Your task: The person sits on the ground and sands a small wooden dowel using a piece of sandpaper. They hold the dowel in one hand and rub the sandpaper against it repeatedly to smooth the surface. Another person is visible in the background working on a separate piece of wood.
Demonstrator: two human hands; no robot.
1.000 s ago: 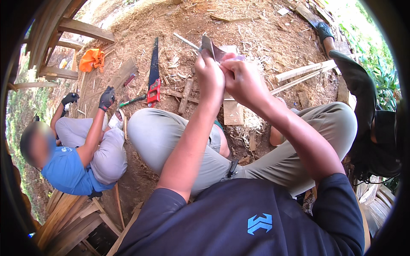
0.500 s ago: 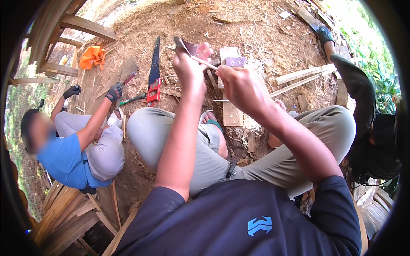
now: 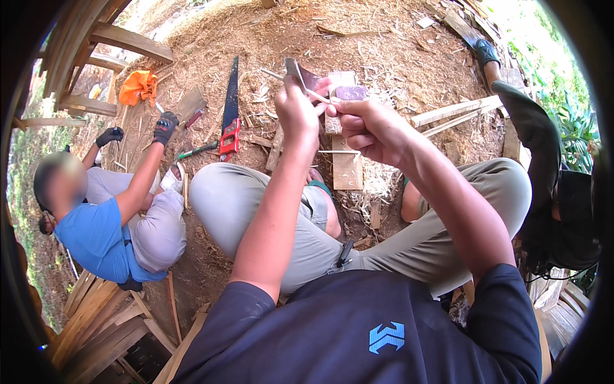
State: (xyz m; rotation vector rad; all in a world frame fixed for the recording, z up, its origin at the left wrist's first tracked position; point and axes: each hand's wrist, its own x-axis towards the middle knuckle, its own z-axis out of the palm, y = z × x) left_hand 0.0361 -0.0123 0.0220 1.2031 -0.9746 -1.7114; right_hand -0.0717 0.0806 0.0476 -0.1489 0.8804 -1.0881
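Observation:
My left hand (image 3: 299, 109) is closed around a curved piece of sandpaper (image 3: 304, 73), brownish on its inner face. A thin pale wooden stick (image 3: 271, 74) passes through the sandpaper and sticks out on its far left side. My right hand (image 3: 374, 125) pinches the near end of that stick between thumb and fingertips, just right of the left hand. Below the hands, another thin stick (image 3: 336, 152) lies across a flat board (image 3: 347, 171). A purple block (image 3: 352, 93) rests on wood just beyond my right fingers.
A red-handled saw (image 3: 230, 137) and a green-handled tool (image 3: 197, 150) lie to the left. A person in blue (image 3: 96, 240) crouches there, a gloved hand near an orange cloth (image 3: 137, 87). Long wood strips (image 3: 457, 112) lie right; another person's leg (image 3: 531, 121) extends at the far right.
Both my hands have shifted slightly right. More of the stick projects past the sandpaper on the left. The neighbour's gloved hand has left the reddish tool and moved up toward the orange cloth.

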